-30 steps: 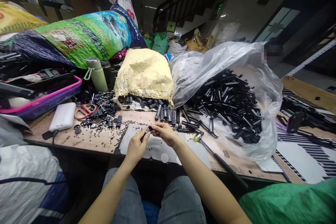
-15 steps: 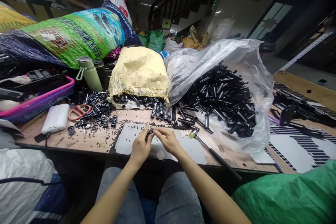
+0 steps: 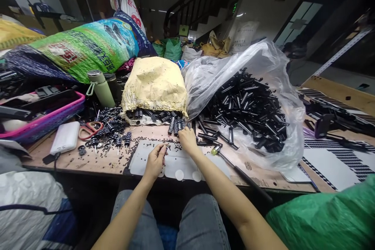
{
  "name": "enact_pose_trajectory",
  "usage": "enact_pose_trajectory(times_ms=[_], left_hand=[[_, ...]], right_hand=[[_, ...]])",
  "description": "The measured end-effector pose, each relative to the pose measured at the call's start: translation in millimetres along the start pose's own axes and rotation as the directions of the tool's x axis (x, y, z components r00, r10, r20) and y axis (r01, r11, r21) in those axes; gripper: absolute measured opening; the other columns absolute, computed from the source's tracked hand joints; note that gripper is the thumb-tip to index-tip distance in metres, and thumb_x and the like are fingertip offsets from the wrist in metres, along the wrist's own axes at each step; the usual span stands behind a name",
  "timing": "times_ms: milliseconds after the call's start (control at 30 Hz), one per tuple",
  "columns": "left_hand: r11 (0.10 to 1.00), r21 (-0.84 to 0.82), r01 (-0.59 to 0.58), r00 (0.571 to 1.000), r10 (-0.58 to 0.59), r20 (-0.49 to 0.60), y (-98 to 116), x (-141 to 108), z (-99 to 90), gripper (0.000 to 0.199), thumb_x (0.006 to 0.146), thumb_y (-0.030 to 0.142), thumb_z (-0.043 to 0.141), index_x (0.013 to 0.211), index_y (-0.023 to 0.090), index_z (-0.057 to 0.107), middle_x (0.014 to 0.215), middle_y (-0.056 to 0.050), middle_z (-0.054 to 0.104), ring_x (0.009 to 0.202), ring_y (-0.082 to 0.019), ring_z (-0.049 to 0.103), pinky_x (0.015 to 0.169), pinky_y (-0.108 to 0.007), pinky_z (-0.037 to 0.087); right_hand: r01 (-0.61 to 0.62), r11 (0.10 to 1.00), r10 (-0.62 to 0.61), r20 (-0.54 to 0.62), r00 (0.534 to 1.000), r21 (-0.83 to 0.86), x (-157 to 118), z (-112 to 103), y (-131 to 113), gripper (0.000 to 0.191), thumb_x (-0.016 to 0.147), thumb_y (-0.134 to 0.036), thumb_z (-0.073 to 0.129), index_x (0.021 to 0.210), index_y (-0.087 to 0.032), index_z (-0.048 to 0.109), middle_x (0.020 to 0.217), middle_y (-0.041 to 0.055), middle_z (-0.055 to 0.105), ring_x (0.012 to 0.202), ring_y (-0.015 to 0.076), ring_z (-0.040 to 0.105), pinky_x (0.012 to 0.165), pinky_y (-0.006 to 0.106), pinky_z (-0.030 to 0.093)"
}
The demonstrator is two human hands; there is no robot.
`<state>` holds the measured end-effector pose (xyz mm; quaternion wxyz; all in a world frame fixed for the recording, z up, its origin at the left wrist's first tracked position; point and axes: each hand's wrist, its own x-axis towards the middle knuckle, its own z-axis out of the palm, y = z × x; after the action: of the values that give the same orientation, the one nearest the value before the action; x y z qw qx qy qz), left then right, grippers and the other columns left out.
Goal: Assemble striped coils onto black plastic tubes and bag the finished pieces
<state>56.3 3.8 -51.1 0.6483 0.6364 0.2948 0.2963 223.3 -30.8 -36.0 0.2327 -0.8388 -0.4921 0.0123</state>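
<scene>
My left hand (image 3: 156,161) is closed in a pinch over the pale sheet (image 3: 140,163). Whatever its fingers hold is too small or hidden to name. My right hand (image 3: 188,141) reaches farther forward, fingers bent down at the near ends of the black ribbed rollers (image 3: 172,124). Its fingertips are largely covered, so what they grip does not show. These rollers lie side by side before the yellow sack (image 3: 155,84), with more of them under its open edge. Tiny dark rings (image 3: 130,146) are scattered on and around the sheet.
On the right, a clear plastic bag (image 3: 288,113) spills black tubes (image 3: 249,105). A hammer (image 3: 234,164) lies slanted below it, handle over the table edge. Leftward are scissors (image 3: 84,133), a white power bank (image 3: 65,137), a green flask (image 3: 102,90) and a pink-rimmed basket (image 3: 43,116).
My hands were together over the pale sheet and are now apart. The right one has moved forward to the ribbed rollers; the left has shifted slightly left and down.
</scene>
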Motion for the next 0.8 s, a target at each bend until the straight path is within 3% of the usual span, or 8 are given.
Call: enact_pose_trajectory(times_ms=[100,167,233,300,500,600,700,800], left_hand=[[0.991,0.127,-0.043,0.999,0.044,-0.004,1.5,0.9,-1.8,0.042,0.078,0.044,0.047,0.107,0.015,0.056,0.075,-0.003,0.059,0.049,-0.01,0.051,0.05,-0.023,0.044],[0.963,0.246,-0.107,0.994,0.107,0.014,1.6,-0.1,0.8,0.039,0.079,0.041,0.048,0.108,0.017,0.057,0.089,-0.007,0.063,0.069,-0.015,0.059,0.067,-0.028,0.048],[0.926,0.331,-0.181,0.983,0.174,0.051,1.9,-1.8,5.7,0.037,0.08,0.038,0.047,0.109,0.018,0.057,0.105,-0.009,0.061,0.093,-0.019,0.057,0.084,-0.033,0.044],[0.894,0.377,-0.241,0.971,0.221,0.094,2.7,-4.0,11.3,0.035,0.081,0.035,0.045,0.11,0.019,0.057,0.11,-0.008,0.059,0.103,-0.02,0.053,0.091,-0.035,0.04],[0.851,0.402,-0.337,0.941,0.301,0.152,7.4,-8.8,22.4,0.032,0.083,0.032,0.044,0.11,0.02,0.057,0.104,-0.007,0.061,0.098,-0.019,0.056,0.087,-0.034,0.044],[0.851,0.385,-0.357,0.934,0.32,0.158,6.7,-8.5,28.4,0.032,0.083,0.031,0.044,0.11,0.019,0.056,0.104,-0.008,0.061,0.1,-0.02,0.055,0.088,-0.034,0.043],[0.877,0.323,-0.356,0.934,0.35,0.079,1.6,-5.9,38.0,0.037,0.084,0.031,0.042,0.118,0.018,0.048,0.111,-0.01,0.056,0.105,-0.02,0.051,0.09,-0.035,0.041],[0.914,0.197,-0.356,0.934,0.357,0.03,-5.9,-3.7,47.6,0.037,0.085,0.032,0.04,0.12,0.019,0.042,0.115,-0.01,0.051,0.098,-0.018,0.053,0.084,-0.033,0.044]], right_hand=[[0.028,0.992,-0.026,-0.019,0.999,0.12,-15.9,-7.4,-4.4,0.013,0.071,-0.01,0.053,0.082,-0.015,0.058,0.084,0.0073,0.06,0.083,0.0183,0.053,0.077,0.034,0.041],[0.05,0.974,-0.045,-0.029,0.999,0.221,-30.3,-12.7,-9.4,0.016,0.072,-0.015,0.054,0.088,-0.016,0.056,0.09,0.0047,0.059,0.075,0.0128,0.056,0.07,0.027,0.045],[0.074,0.945,-0.066,-0.036,0.997,0.318,-44.3,-17.4,-14.5,0.015,0.074,-0.016,0.053,0.089,-0.017,0.056,0.09,0.0027,0.06,0.071,0.0096,0.058,0.066,0.022,0.048],[0.094,0.915,-0.081,-0.049,0.995,0.391,-55.1,-21.5,-17.8,0.016,0.074,-0.015,0.052,0.089,-0.017,0.057,0.087,0.002,0.062,0.073,0.0096,0.06,0.066,0.021,0.05],[0.169,0.87,-0.13,-0.116,0.985,0.464,-69.4,-35.1,-15.9,0.021,0.071,-0.009,0.052,0.087,-0.018,0.061,0.083,0.0019,0.065,0.076,0.0127,0.061,0.07,0.025,0.052],[0.3,0.87,-0.249,-0.178,0.952,0.391,-78.2,-45.1,-14.9,0.026,0.074,-0.006,0.047,0.091,-0.02,0.061,0.09,0.0031,0.066,0.085,0.0143,0.061,0.078,0.028,0.05],[0.399,0.858,-0.365,-0.164,0.917,0.322,-84.9,-52.5,-12.8,0.029,0.076,-0.007,0.045,0.098,-0.018,0.06,0.105,0.006,0.062,0.099,0.0147,0.057,0.087,0.028,0.045],[0.325,0.899,-0.299,-0.13,0.945,0.294,-74.9,-52.3,-0.7,0.031,0.078,-0.013,0.047,0.107,-0.02,0.056,0.112,0.0058,0.059,0.102,0.0154,0.055,0.09,0.029,0.043]])
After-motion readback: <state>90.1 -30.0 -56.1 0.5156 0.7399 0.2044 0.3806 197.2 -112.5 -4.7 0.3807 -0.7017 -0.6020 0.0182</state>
